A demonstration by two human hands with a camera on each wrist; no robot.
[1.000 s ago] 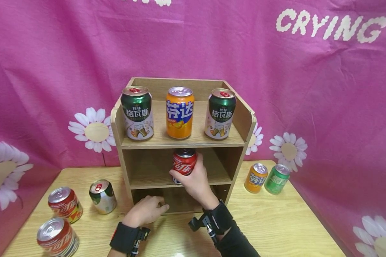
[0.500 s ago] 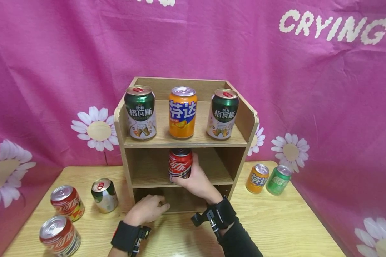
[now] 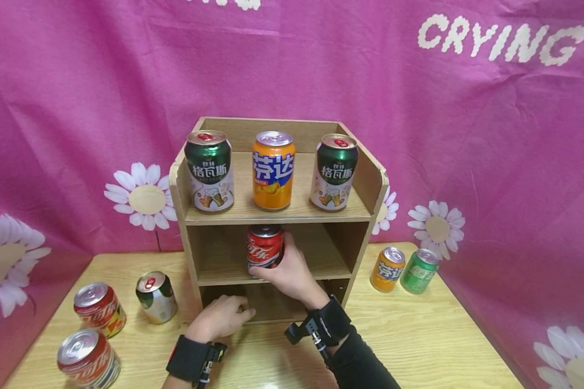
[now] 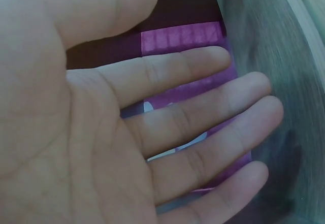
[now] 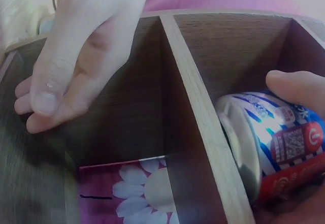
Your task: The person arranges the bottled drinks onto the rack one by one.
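Observation:
My right hand (image 3: pixel 294 274) grips a red cola can (image 3: pixel 264 249) inside the middle tier of a wooden shelf (image 3: pixel 278 220), thumb in front and fingers hidden behind. In the right wrist view the cola can (image 5: pixel 287 137) shows its blue-and-white striped side, its base close to the shelf board (image 5: pixel 195 102); whether it touches cannot be told. At the opening of the bottom tier is my left hand (image 3: pixel 221 319), holding nothing. Its fingers are spread and nearly straight in the left wrist view, where the palm (image 4: pixel 96 132) faces the camera.
On the top tier stand a green-and-white can (image 3: pixel 209 172), an orange can (image 3: pixel 273 172) and another green-and-white can (image 3: pixel 334 173). Left of the shelf are two red cans (image 3: pixel 99 309) and a green-and-white can (image 3: pixel 157 298). An orange can (image 3: pixel 387 270) and a green can (image 3: pixel 419 272) stand right.
My right hand has moved the cola can leftward along the middle tier. The left hand has stayed at the bottom opening.

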